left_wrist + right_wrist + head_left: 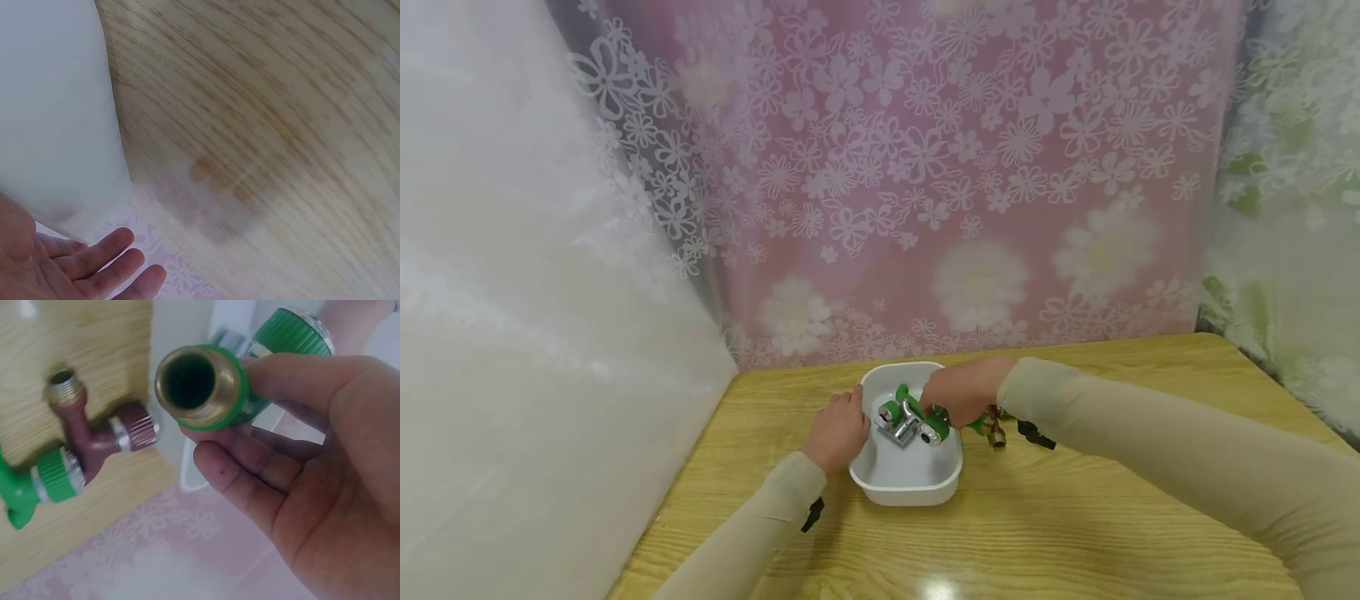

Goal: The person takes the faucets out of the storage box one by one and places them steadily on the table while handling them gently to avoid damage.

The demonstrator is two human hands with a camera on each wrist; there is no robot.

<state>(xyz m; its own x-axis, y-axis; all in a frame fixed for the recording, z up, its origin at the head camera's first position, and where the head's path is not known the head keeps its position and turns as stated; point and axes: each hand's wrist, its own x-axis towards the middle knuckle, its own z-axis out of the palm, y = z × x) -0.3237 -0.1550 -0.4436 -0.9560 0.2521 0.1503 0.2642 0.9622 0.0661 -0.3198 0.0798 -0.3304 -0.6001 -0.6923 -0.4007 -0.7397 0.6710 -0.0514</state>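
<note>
My right hand is over a white basin, its thumb and fingers gripping a green tap whose round brass mouth faces the right wrist camera. A chrome tap and other green tap parts lie in the basin below; the hand partly hides them. At the basin's left rim, my left hand rests against the side. In the left wrist view, several of its fingers stretch out beside the white wall, and its thumb tip does not show.
On the wooden table, right of the basin, lie a dark red tap with a brass threaded end and a green tap. My right forearm crosses above the table. A pink flowered curtain hangs behind; a white sheet borders the left.
</note>
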